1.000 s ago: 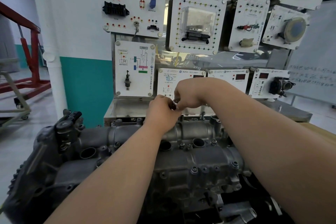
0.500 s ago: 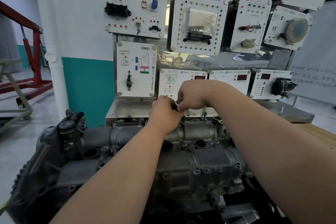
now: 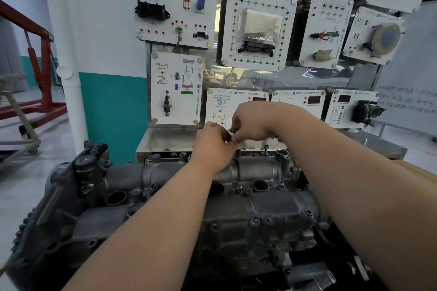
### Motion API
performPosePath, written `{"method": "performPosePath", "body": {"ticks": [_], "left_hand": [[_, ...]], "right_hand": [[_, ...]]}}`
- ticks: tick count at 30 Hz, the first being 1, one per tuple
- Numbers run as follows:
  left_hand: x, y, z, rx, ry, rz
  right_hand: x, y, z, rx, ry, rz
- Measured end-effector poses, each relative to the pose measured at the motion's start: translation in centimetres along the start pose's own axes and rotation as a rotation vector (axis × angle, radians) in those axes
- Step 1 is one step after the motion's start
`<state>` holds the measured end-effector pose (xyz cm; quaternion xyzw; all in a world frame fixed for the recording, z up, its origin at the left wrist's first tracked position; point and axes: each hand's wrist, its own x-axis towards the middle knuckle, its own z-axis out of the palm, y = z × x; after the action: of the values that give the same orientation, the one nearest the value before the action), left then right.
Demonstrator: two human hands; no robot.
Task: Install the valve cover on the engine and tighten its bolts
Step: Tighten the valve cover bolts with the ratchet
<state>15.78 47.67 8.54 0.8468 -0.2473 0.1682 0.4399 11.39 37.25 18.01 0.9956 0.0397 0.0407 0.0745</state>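
Two hands meet on one small shiny metal piece (image 3: 230, 134): we see the left hand (image 3: 212, 143) and the right hand (image 3: 251, 123) both pinching it with curled fingertips, just above the far edge of the valve cover (image 3: 272, 205). Bolt or socket, we can't tell. The cover already sits on the engine (image 3: 54, 231), with bolts (image 3: 255, 220) showing along its near edge, so we judge this to be the bolting stage. Next, that piece needs to come straight down onto a hole or bolt head on the far side. Against a second ago almost nothing differs: same pinch, same spot, only our view drifting slightly.
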Motion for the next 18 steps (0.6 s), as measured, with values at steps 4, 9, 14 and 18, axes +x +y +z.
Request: {"method": "performPosePath", "body": {"ticks": [4,9,14,18], "left_hand": [[0.4,-0.5,-0.3,0.037,-0.037,0.026],[0.1,-0.3,-0.2,-0.036,0.022,0.01],[-0.1,-0.3,-0.1,-0.051,0.012,0.029],[0.1,-0.4,-0.1,0.019,0.016,0.039]], "right_hand": [[0.3,-0.6,0.9,0.033,0.032,0.105],[0.2,-0.9,0.1,-0.028,-0.035,0.071],[0.2,0.2,0.1,-0.032,0.004,0.023],[0.3,-0.2,1.0,0.061,0.001,0.108]]}}
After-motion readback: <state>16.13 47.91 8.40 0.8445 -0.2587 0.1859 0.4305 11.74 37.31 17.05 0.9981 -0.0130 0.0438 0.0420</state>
